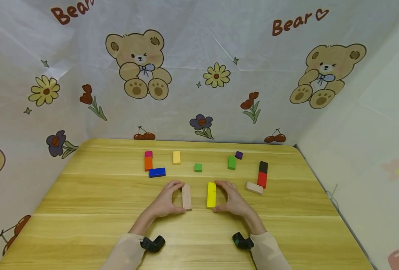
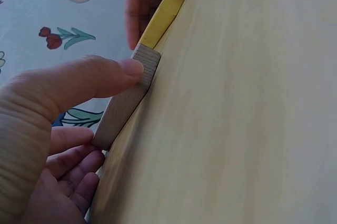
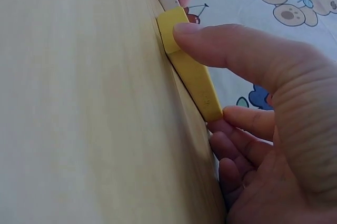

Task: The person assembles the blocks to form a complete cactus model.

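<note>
In the head view my left hand [image 1: 165, 200] pinches a plain wooden block [image 1: 186, 197] lengthwise, thumb at its near end and fingertips at its far end. To its right, my right hand [image 1: 232, 199] grips a bright yellow block [image 1: 211, 195] the same way. The two blocks lie roughly parallel on the table with a gap between them. In the left wrist view the thumb presses the end of the wooden block [image 2: 126, 100]. The right wrist view shows the thumb on the end face of the yellow block [image 3: 192, 71].
Beyond the hands on the wooden table [image 1: 94, 195] lie a blue block [image 1: 157, 172], an orange block [image 1: 148, 164], a small green cube [image 1: 198, 167] and a green block [image 1: 232, 163]. At right, another plain wooden block [image 1: 254, 188] touches a red block [image 1: 262, 180].
</note>
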{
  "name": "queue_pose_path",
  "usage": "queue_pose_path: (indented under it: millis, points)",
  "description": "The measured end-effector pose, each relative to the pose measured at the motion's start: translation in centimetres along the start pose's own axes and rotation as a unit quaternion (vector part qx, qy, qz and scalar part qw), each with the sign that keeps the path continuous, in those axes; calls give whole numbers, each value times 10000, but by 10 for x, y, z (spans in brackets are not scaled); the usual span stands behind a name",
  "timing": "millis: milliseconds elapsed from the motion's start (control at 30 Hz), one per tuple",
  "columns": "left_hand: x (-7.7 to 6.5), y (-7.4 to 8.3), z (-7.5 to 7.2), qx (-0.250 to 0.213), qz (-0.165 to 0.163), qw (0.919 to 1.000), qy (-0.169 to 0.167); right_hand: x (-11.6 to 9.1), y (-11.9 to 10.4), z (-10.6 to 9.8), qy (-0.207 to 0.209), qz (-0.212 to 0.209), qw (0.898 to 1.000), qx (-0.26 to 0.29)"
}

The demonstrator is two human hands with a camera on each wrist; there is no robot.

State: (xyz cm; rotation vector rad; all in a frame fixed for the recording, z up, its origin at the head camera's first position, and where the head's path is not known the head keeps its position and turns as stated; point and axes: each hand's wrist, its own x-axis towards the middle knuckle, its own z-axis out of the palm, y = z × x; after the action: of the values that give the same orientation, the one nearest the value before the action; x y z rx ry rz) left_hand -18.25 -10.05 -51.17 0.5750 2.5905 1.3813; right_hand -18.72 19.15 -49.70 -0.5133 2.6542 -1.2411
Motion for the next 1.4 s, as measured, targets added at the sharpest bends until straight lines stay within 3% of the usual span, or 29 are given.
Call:
queue_pose_path:
  millis: [267, 400, 567, 733, 900, 1400]
  points:
    - [-8, 14, 7, -143, 233, 9995, -159, 2, 4, -1, 161, -44, 9998, 116]
    - [-21, 28, 13, -81, 412, 9986, -307, 2, 2, -3, 141, -48, 9997, 206]
    - [-38, 38, 18, 205, 500, 9983, -204, 6, -9, 0, -79, -249, 9989, 385]
    - [-50, 37, 25, 432, 547, 9974, -189, 13, -20, 8, -226, -508, 9977, 385]
    - [-55, 32, 30, 529, 553, 9969, -184, 16, -21, 17, -214, -494, 9983, 204]
    - [-55, 27, 41, 361, 731, 9959, -385, 16, -16, 19, -429, -552, 9975, 117]
